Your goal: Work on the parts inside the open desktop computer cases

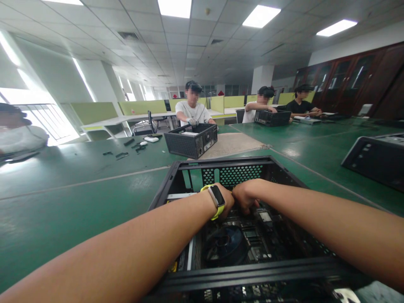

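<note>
Reaching w/ left hand & right hand into computer case, touching side by side beyond fan; both curled down, grip hidden, can't tell. Yellow watch on left wrist.

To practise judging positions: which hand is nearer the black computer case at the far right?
Right. The right hand, in the open case, lies toward the computer case; the left hand is beside it, farther away.

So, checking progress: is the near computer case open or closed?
Open. The computer case lacks a cover; its fan shows, and the left hand and right hand reach inside.
</note>
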`<move>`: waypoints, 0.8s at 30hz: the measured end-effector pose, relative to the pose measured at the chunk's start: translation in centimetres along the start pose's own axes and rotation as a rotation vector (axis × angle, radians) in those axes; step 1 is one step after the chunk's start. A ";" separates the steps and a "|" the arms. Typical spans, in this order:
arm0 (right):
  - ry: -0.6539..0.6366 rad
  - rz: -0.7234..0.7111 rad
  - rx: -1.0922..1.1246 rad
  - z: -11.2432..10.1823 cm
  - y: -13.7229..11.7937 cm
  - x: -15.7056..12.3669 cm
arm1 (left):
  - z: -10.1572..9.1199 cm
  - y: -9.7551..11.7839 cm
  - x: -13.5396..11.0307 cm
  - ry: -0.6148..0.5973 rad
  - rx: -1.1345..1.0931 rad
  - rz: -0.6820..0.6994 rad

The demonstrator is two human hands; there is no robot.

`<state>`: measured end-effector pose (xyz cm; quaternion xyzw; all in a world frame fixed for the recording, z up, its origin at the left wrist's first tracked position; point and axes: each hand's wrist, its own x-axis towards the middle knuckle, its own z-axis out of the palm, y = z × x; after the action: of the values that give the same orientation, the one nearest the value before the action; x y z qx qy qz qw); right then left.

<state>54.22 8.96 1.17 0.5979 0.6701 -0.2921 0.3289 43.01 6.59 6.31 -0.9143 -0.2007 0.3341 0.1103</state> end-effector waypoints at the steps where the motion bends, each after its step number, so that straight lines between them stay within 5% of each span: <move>1: 0.001 0.002 0.002 0.0 0.0 0.0 | 0.0 0.0 0.0 0.008 0.000 -0.002; 24: -0.011 -0.012 -0.094 -0.2 -0.1 0.6 | -0.1 -0.2 0.0 -0.048 0.040 0.034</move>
<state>54.08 9.48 0.86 0.5763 0.6846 -0.2657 0.3586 43.05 6.74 6.43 -0.9069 -0.1811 0.3616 0.1181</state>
